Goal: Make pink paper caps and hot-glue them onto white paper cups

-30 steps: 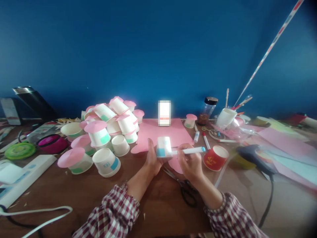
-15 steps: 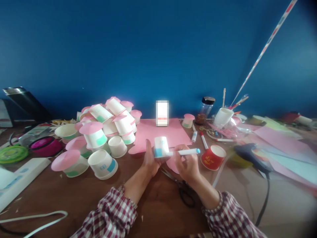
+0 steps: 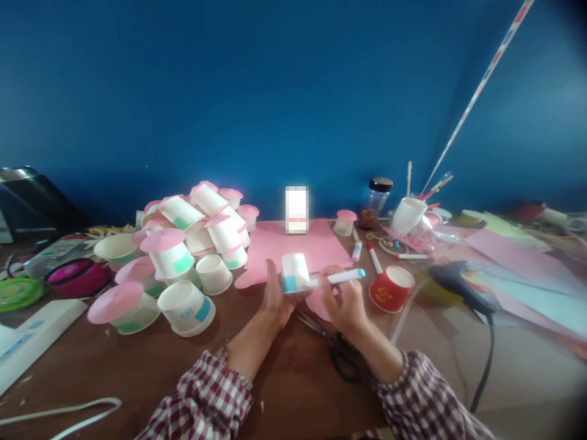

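Gripping paper cup in left hand, marker in right hand at its lower edge; scissors just nearer, red cup right.

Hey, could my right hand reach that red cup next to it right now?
Probably yes: the red cup stands just beside the right hand, with nothing between them, though that hand grips a marker.

Soft even light, slight blur, wide-angle bending, dark vignette at right edge
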Available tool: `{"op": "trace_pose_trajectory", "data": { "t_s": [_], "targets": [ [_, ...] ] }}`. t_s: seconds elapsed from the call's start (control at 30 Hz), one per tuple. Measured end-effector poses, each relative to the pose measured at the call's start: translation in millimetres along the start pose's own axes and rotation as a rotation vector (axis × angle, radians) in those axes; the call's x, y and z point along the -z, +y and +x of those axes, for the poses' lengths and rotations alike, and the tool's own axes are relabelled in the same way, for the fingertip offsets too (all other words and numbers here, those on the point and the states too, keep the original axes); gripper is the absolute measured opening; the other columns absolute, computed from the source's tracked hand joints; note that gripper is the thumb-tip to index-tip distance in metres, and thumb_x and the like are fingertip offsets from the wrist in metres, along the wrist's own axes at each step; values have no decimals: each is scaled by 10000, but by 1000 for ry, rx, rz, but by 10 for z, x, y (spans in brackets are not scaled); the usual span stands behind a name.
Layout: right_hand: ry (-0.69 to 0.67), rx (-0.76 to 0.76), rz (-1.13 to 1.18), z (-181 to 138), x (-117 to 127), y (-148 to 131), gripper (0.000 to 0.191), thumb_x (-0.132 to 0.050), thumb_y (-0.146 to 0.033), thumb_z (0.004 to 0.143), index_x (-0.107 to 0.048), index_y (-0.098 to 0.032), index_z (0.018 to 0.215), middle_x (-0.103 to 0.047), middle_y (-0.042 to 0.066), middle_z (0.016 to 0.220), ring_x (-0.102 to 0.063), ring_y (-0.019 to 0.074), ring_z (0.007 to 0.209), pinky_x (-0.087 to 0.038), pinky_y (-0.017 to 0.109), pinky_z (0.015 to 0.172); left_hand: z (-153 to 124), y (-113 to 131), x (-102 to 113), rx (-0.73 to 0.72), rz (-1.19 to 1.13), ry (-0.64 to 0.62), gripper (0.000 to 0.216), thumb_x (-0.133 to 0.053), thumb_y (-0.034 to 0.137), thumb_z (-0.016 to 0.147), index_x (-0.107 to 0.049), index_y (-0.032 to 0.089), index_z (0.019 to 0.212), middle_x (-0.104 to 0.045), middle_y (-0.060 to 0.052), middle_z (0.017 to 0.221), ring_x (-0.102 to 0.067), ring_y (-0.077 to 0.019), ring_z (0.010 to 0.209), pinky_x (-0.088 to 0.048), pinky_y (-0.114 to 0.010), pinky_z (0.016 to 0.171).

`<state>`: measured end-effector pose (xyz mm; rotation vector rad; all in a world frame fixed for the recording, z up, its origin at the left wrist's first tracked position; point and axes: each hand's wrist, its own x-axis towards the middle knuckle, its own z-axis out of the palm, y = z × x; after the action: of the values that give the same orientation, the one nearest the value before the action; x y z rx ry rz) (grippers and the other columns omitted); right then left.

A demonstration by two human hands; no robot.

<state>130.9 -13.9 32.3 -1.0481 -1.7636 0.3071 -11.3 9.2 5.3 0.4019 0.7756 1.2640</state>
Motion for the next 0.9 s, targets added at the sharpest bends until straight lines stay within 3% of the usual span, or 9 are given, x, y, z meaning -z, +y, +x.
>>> {"op": "trace_pose_trajectory", "data": {
  "t_s": [0.6, 0.9],
  "targets": [
    [2, -60, 19, 10, 1, 2, 133, -480, -248, 851, -563, -184, 769, -588, -2, 596, -539, 113, 497, -439, 199, 489, -19, 2, -6, 39, -38, -9, 756, -327, 708, 794, -603, 28, 975, -644, -219, 912, -650, -278, 797, -556, -412, 760],
    [4, -121, 88, 25, 21, -27, 132, -474, -264, 848, -549, -191, 768, -572, -11, 535, -548, 120, 466, -428, 195, 441, -1, -23, 26, 74, -131, -63, 691, -355, 676, 813, -602, 60, 1007, -675, -168, 873, -667, -254, 783, -562, -374, 745]
  ]
}}
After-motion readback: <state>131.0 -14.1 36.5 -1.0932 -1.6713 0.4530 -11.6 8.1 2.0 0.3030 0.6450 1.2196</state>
